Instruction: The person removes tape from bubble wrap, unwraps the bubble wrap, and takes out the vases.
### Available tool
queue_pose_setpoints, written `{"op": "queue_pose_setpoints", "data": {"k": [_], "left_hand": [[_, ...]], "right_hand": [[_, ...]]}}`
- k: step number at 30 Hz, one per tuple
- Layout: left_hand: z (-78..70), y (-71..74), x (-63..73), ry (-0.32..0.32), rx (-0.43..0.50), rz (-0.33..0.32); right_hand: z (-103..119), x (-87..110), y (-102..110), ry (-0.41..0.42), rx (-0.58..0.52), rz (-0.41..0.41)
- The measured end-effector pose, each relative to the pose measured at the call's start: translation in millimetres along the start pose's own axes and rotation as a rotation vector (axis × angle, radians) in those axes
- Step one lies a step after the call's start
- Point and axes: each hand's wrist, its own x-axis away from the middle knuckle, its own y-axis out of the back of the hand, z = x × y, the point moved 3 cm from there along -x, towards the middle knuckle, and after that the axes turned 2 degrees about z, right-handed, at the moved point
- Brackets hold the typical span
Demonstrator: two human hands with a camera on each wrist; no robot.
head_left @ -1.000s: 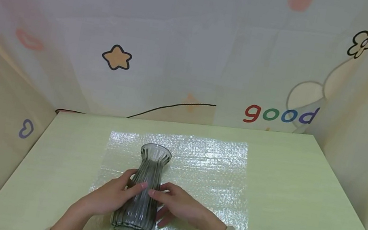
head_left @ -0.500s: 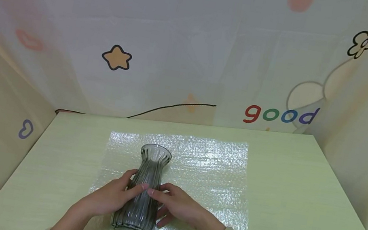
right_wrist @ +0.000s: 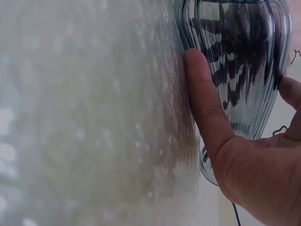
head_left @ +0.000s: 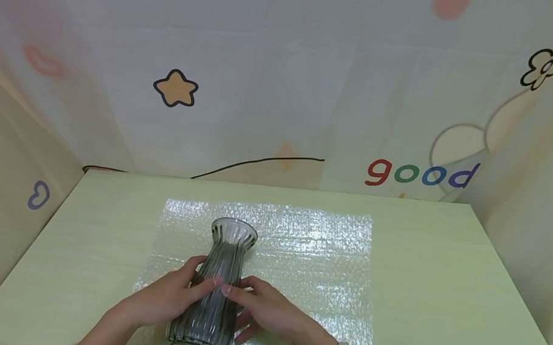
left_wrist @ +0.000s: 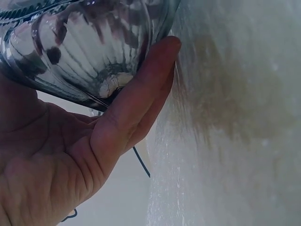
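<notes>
A grey-tinted, ribbed glass vase (head_left: pixel 206 323) lies on its side on a sheet of bubble wrap (head_left: pixel 319 260), its flared mouth toward the back wall. From the left, my left hand (head_left: pixel 164 299) holds the vase, thumb on top and fingers round its side. On the other side my right hand (head_left: pixel 276 313) grips it too, the two thumb tips almost meeting on the glass. Fingers (left_wrist: pixel 134 101) run along the vase's lower side in the left wrist view. In the right wrist view, a finger (right_wrist: pixel 207 99) lies between glass and wrap.
The bubble wrap is spread flat on a pale green table (head_left: pixel 445 301). A printed cloth backdrop (head_left: pixel 294 71) rises behind the table and along both sides.
Both hands keep their hold on the vase, which stays in place. The whole head view has shifted down very slightly.
</notes>
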Motion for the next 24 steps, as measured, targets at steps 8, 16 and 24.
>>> {"op": "queue_pose_setpoints", "data": {"k": [8, 16, 24], "left_hand": [[1.0, -1.1, -1.4, 0.01, 0.008, -0.001], [0.6, -0.7, -0.5, 0.004, 0.018, 0.002], [-0.5, -1.1, 0.1, 0.001, 0.011, -0.005]], "right_hand": [[-0.2, 1.3, -0.3, -0.006, 0.009, -0.005], [-1.7, -0.6, -0.7, -0.002, 0.002, -0.011], [-1.9, -1.3, 0.0, -0.007, 0.017, -0.012]]}}
